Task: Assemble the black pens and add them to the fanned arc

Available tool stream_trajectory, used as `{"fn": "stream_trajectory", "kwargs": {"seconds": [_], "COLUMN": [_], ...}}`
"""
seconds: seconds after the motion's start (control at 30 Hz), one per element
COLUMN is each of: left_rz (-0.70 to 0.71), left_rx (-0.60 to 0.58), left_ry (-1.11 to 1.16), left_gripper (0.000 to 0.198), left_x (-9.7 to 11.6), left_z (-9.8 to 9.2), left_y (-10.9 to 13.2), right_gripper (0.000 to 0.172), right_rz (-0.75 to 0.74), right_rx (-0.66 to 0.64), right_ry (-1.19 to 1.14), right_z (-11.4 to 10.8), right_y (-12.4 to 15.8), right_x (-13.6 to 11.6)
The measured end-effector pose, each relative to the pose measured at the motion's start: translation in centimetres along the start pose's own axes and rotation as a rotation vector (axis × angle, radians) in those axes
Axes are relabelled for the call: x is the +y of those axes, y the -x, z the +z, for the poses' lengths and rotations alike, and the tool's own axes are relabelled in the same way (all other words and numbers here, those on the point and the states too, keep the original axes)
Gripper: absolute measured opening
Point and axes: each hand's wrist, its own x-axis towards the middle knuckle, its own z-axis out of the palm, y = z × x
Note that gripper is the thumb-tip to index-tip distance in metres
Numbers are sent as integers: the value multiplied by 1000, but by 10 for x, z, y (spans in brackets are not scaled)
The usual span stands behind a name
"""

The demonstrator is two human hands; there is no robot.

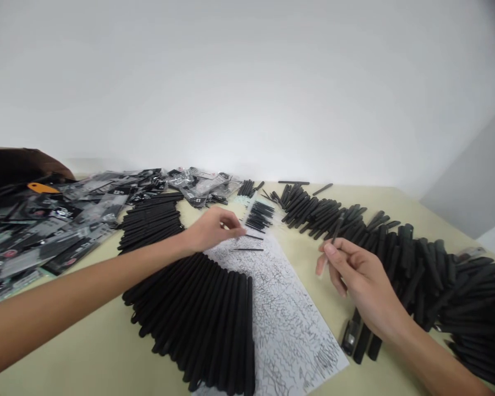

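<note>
My left hand (pixel 216 228) is above the scribbled paper (pixel 289 308), thumb and forefinger pinched at the end of a thin black stick (pixel 253 237), which looks like a pen refill. A second thin black stick (pixel 247 249) lies on the paper just below it. On the right, my right hand (pixel 357 269) grips a slim dark pen (pixel 337 226) between thumb and fingers, its upper end pointing up. Beyond my left hand lies a small group of short black sticks (pixel 259 215). A fanned row of black pens (pixel 214 319) partly covers the paper.
A long heap of black pens and caps (pixel 421 264) stretches along the right side. Plastic packets (pixel 58 231) are piled at the left, with an orange piece (pixel 42 188) among them. A dark open container (pixel 20 165) stands at the far left. Behind the table rises a white wall (pixel 247 88).
</note>
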Motion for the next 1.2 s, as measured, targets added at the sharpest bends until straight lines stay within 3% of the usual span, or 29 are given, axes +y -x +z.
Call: {"fn": "stream_trajectory", "kwargs": {"seconds": [0.1, 0.23, 0.47, 0.6, 0.83, 1.03, 1.2], "left_rz": [-90, -246, -304, -315, -263, -236, -231], "left_rx": [101, 169, 159, 192, 195, 213, 253], "left_ry": [-263, -658, -749, -783, -836, -709, -607], "left_gripper": [31, 25, 20, 23, 23, 24, 18], "left_x": [-26, -47, -61, -69, -79, -86, -87], "left_z": [-29, -50, -64, -68, -64, -62, -60], "left_y": [-2, 3, 4, 1, -5, -16, -19], "right_gripper": [40, 41, 42, 38, 32, 26, 23], "right_rz": [4, -15, -40, -124, -383, -452, -445], "right_rx": [-82, -142, -136, -119, -126, -169, -236], "right_ry": [18, 57, 173, 416, 952, 1184, 1284], "right_z": [6, 13, 12, 6, 10, 40, 54], "right_y": [2, 5, 6, -1, -62, -126, -149], "right_x": [0, 1, 3, 7, 8, 7, 15]}}
